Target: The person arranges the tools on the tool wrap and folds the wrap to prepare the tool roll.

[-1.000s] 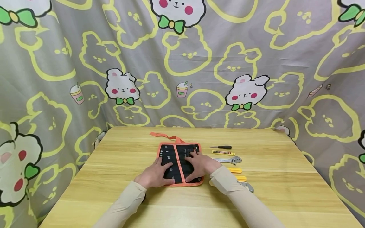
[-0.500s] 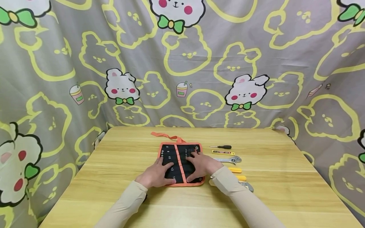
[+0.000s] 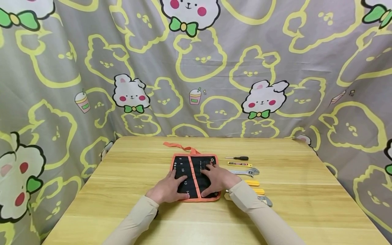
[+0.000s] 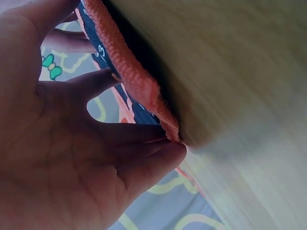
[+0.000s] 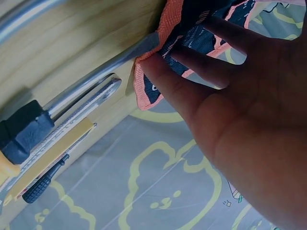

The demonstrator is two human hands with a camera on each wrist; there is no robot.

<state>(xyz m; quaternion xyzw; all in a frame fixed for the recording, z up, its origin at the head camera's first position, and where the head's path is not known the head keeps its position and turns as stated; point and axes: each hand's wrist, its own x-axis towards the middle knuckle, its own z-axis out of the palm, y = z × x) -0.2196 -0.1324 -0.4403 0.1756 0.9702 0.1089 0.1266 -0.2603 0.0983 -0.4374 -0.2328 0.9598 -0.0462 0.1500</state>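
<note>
A black fabric tool roll [image 3: 193, 173] with orange edging and printed pocket numbers lies spread on the table. Over its left edge rests my left hand [image 3: 167, 189], fingers spread. The left wrist view has those fingertips against the orange border [image 4: 125, 62], which is slightly raised there. My right hand [image 3: 218, 177] lies on the roll's right half with fingers spread; in the right wrist view its fingertips touch the fabric near the edge [image 5: 170, 21]. Just right of the roll, a flat-blade screwdriver [image 5: 96, 72] has its tip at the orange border.
Right of the roll lie a small black screwdriver [image 3: 242, 158], a flat yellow labelled piece [image 3: 240, 164], an adjustable wrench [image 3: 251, 172], yellow handles [image 3: 252, 183] and a metal tool head [image 3: 265, 201] partly behind my sleeve. An orange strap [image 3: 177, 146] trails behind. Patterned curtains [image 3: 208, 112] surround the table.
The tool roll and its strap have slid slightly to the right, and both hands have shifted a little with it. The loose tools have stayed put.
</note>
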